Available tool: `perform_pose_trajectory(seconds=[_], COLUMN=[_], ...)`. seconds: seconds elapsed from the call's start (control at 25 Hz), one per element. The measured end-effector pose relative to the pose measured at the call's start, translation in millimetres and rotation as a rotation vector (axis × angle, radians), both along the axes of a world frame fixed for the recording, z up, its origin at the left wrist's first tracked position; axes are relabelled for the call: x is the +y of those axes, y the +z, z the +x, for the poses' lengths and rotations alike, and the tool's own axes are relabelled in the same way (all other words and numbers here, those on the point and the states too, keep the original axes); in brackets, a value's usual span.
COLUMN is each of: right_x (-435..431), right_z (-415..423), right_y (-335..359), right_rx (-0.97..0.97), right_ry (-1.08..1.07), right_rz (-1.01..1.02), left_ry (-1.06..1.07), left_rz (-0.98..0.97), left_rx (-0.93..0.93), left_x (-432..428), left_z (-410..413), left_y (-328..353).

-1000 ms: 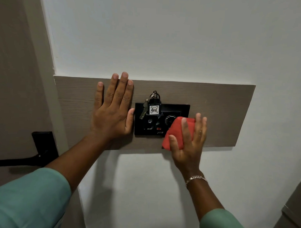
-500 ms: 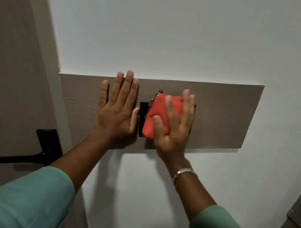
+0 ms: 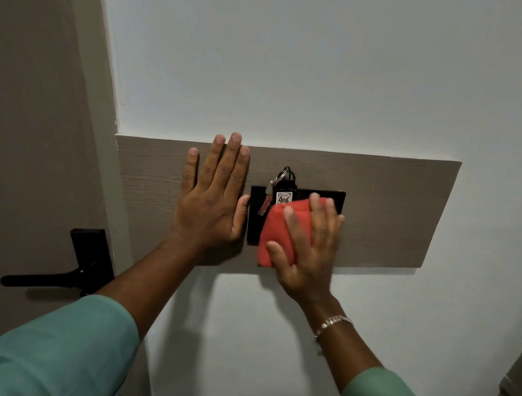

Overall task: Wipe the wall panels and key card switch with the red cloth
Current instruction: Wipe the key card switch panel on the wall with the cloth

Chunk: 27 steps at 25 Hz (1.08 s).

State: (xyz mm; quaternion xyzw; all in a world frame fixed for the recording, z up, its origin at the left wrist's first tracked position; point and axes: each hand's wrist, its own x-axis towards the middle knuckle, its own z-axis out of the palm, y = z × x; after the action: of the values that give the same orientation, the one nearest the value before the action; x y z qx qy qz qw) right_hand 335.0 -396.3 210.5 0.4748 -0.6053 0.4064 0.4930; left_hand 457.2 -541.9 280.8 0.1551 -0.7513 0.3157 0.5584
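Even indoor light, soft arm shadows on white wall [image 3: 317, 81], right hand [image 3: 308, 252] motion-blurred, wide-angle bowing

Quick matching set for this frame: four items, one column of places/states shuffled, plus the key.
Items:
1. left hand
2. red cloth
3. key tag
4. door handle

States:
A. hangs at the top of the black switch plate
B. black, on the door at far left
C. flat, fingers spread, on the wood panel
D. pressed against the switch plate under the right hand

Pairs: 1-C, 2-D, 3-A, 4-B
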Motion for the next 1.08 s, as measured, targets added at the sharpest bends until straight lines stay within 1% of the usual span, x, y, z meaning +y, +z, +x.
perform_pose_trajectory(seconds=[0.04,0.16,0.2,0.24,0.28,0.36,0.4,0.44,0.52,0.56,0.6,0.68,0.72,0.8,0.88,0.92,1.0,1.08], right_x=[7,-1,-7,-9,-8,6,15,22,27,29,30,37,42,55,69,76,93,113], right_z=[-9,-7,-1,3,4,-7,-15,-22,-24,-22,-21,-22,-25,-34,-42,-45,-54,-64], right_y=[-2,22,31,34,30,16,11,8,7,7,7,8,9,11,12,11,10,10], right_rx=[-0.050,-0.361,-0.386,-0.338,-0.252,-0.117,-0.097,-0.107,-0.155,-0.180,-0.192,-0.184,-0.176,-0.151,-0.109,-0.102,-0.129,-0.195], right_ry=[0.013,0.023,0.004,-0.024,-0.041,-0.014,0.010,0.030,0.053,0.064,0.075,0.108,0.129,0.143,0.078,0.030,-0.056,-0.098], right_rz=[-0.028,-0.238,-0.257,-0.219,-0.139,0.000,0.033,0.049,0.064,0.082,0.112,0.188,0.231,0.332,0.454,0.504,0.558,0.564], left_ry=[0.000,0.016,0.028,0.038,0.040,-0.010,-0.071,-0.153,-0.377,-0.512,-0.643,-0.823,-0.847,-0.817,-0.785,-0.773,-0.746,-0.766], left_rz=[0.002,0.027,0.034,0.040,0.053,0.151,0.262,0.389,0.593,0.671,0.776,1.074,1.208,1.382,1.466,1.480,1.475,1.499], left_rx=[0.003,-0.005,-0.009,-0.019,-0.038,-0.050,-0.007,0.085,0.346,0.425,0.451,0.478,0.506,0.551,0.535,0.496,0.367,0.267], left_x=[-1,-3,-2,-1,1,10,19,32,77,103,127,157,164,166,167,169,178,190], left_z=[0,-1,-1,-1,1,9,13,18,20,14,5,-14,-23,-38,-45,-47,-54,-64], left_y=[0,-1,-1,-1,-1,-5,-13,-25,-54,-65,-70,-62,-56,-46,-44,-44,-43,-43])
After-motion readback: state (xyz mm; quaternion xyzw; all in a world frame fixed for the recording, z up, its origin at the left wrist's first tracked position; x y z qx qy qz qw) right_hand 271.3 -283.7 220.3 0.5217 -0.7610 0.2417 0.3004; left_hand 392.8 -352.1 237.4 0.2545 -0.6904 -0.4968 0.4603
